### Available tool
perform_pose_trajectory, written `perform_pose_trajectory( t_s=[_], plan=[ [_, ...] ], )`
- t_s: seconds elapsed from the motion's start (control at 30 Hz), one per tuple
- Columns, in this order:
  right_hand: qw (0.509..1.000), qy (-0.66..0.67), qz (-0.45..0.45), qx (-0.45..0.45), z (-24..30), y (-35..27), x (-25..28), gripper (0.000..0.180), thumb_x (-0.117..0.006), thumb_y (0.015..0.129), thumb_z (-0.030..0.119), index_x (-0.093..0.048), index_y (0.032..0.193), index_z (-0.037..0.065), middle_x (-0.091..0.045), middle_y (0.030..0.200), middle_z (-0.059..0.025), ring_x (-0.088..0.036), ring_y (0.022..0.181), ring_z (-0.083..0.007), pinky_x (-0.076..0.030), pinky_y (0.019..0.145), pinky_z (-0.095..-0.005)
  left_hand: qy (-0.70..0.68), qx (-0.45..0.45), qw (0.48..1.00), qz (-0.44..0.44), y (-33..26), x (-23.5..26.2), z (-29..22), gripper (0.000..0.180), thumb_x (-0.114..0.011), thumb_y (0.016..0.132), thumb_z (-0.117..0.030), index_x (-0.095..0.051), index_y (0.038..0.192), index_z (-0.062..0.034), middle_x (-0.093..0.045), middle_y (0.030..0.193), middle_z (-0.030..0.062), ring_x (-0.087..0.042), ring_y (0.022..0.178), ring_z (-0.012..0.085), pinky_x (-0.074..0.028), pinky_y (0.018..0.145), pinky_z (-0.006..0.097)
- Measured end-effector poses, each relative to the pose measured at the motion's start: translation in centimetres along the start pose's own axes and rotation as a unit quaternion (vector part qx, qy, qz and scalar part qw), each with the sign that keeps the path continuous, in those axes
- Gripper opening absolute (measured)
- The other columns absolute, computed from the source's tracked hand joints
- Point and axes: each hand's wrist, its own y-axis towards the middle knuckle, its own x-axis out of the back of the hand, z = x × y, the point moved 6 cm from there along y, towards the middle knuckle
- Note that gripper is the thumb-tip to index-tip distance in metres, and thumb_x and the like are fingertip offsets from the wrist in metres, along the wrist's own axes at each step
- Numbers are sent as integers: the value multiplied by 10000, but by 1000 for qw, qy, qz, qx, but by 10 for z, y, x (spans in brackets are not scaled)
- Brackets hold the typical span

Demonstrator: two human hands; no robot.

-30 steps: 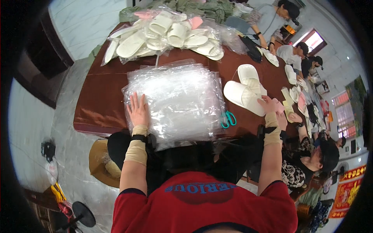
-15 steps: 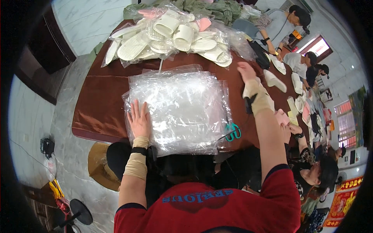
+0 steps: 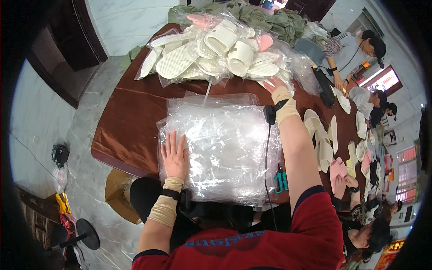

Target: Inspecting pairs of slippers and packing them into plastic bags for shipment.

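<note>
A stack of clear plastic bags (image 3: 220, 148) lies on the brown-covered table in front of me. My left hand (image 3: 174, 157) rests flat on its left side, fingers spread. Beyond the stack is a heap of bagged white slippers (image 3: 177, 60), with a few pink ones among them. My right hand (image 3: 276, 85) reaches to the heap's near right edge, fingers apart and seemingly empty; whether it touches the plastic there, I cannot tell. Right of my right forearm lie loose white slippers (image 3: 323, 148). Teal-handled scissors (image 3: 281, 181) sit beside the stack's near right corner.
A co-worker's hands hold a pink slipper (image 3: 337, 171) at the right. Another person (image 3: 348, 56) works at the far right, near a black object (image 3: 323, 85). Green cloth (image 3: 265, 21) is piled behind the heap. A brown hat-like object (image 3: 120, 195) is left of my legs.
My right hand has moved left, from beside the loose slippers to the heap's near right edge. My left hand stays flat on the bags. The whole view has shifted slightly.
</note>
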Motion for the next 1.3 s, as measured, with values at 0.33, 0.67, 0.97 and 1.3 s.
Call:
perform_pose_trajectory(
  t_s=[0.33, 0.67, 0.97, 1.3],
  plan=[
    [962, 166, 30, 216, 78, -114, 50, 150, -449, 950, 304, -492, 1021, 179, -504, 1096, -2, -486, 1057, -222, -429, 916, -478, 6, -8, 999, -31, 0, 2, 8, 472, -514, 900, -189, -447, 1367, -202, -290, 1512, 65, -256, 1398, 278, -214, 1109, 500],
    [825, -300, 120, 463, 91, -401, -64, 200, -523, 944, 135, -594, 1085, 11, -618, 1102, -81, -572, 1039, -188, -459, 888, -313, 20, -21, 999, -43, -2, -3, 4, 458, -504, 903, -211, -456, 1358, -208, -291, 1510, 74, -260, 1396, 273, -209, 1110, 505],
    [647, -554, 236, 468, -87, -462, -70, 164, -621, 843, 155, -638, 989, 80, -614, 1124, -92, -541, 1118, -267, -454, 929, -345, -10, -69, 996, -57, -5, -22, 4, 422, -556, 824, -176, -547, 1232, -71, -451, 1387, 115, -335, 1339, 304, -214, 1115, 519],
    [744, -494, -6, 450, -19, -355, 0, 229, -585, 834, 52, -612, 1062, 48, -635, 1045, -123, -566, 996, -336, -434, 885, -408, 52, -55, 996, -52, -9, -21, 15, 345, -554, 833, -183, -581, 1161, -78, -480, 1356, 118, -368, 1310, 301, -213, 1113, 524]
  ],
)
